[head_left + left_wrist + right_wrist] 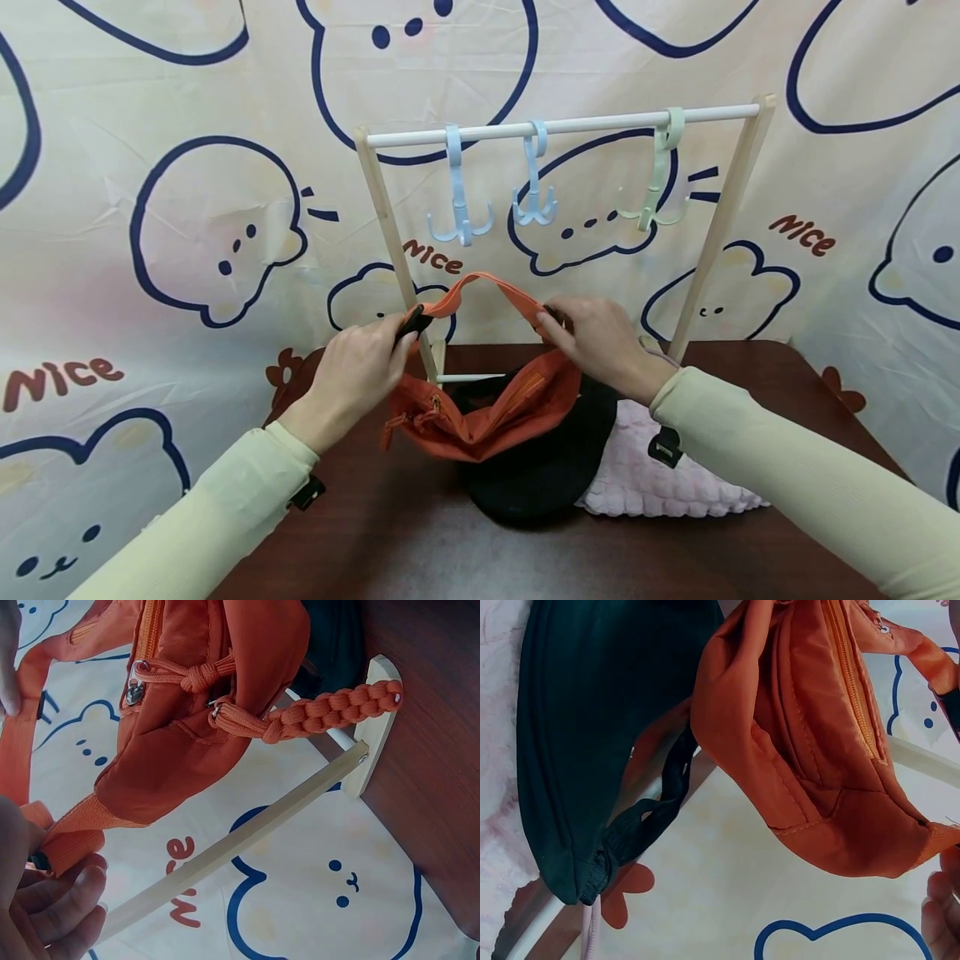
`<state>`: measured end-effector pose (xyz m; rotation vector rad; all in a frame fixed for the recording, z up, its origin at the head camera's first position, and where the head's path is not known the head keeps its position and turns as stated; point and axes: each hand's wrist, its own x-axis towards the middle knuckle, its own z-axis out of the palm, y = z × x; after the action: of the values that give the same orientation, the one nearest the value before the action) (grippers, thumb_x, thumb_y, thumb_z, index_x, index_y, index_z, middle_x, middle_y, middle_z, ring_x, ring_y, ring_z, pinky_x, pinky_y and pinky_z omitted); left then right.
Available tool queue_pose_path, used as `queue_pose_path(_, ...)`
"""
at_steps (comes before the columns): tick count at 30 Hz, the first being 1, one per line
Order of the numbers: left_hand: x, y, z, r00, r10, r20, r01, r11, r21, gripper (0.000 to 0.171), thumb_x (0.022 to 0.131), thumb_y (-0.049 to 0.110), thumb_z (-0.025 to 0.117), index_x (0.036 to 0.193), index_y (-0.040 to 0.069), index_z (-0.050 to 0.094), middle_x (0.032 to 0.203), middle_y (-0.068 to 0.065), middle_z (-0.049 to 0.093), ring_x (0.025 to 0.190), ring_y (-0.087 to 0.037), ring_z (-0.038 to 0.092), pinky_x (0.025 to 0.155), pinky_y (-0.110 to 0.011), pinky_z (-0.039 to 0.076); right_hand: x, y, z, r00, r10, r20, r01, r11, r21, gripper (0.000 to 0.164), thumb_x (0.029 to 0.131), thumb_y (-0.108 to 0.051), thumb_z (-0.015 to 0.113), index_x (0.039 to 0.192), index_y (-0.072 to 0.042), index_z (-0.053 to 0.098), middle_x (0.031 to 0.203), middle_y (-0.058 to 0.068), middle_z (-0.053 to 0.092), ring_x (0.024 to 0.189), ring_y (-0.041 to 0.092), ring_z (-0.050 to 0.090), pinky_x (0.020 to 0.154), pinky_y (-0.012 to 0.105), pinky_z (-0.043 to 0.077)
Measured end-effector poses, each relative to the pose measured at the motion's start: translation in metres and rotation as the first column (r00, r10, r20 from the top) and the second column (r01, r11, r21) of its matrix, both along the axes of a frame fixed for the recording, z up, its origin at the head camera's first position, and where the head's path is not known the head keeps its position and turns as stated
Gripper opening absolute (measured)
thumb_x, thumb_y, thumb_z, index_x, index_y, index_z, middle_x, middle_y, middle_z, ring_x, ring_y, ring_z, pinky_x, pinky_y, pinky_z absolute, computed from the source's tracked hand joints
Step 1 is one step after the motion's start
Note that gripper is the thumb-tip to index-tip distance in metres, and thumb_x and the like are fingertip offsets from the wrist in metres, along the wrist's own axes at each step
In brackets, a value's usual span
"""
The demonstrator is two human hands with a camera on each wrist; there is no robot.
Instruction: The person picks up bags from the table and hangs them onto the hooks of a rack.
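An orange waist bag point(495, 417) hangs in front of me, its strap point(480, 282) arching up between my hands. My left hand point(360, 362) grips the strap by a black buckle point(415, 322). My right hand point(600, 343) pinches the strap's other side. In the left wrist view, zipper cords and a braided orange pull point(330, 712) dangle from the bag, and the fingers point(71, 907) of my left hand curl at the folded strap. The right wrist view shows the bag's zipped front, with my right fingers at the edge.
A rack with a white rail point(585, 125) carries two blue hooks point(459, 204) and one green hook point(656, 179). Behind and below the bag lies a black, cap-like thing point(532, 492). Beside it is a pink puffy cloth item point(660, 475) on the brown table point(390, 542).
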<state>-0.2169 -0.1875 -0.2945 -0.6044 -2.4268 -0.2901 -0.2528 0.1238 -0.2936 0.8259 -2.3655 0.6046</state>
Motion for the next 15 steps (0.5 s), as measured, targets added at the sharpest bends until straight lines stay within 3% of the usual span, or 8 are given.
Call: queue_pose_path(15,-0.0006,0.0004,0.0051,0.999,0.014,-0.041,-0.014,1.0,0.006,0.019,0.1,0.019,0.063,0.103,0.001,0.067,0.074,-0.01,0.069,0.058,-0.031,0.065,0.058,-0.05,0.053,-0.0011,0.0019,0.0038,0.999,0.006,-0.047,-0.005,1.0,0.017,0.018,0.101,-0.022,0.062,0.09,-0.01,0.071,0.066,-0.001,0.062,0.055,0.009,0.048,0.05,0.024,0.036)
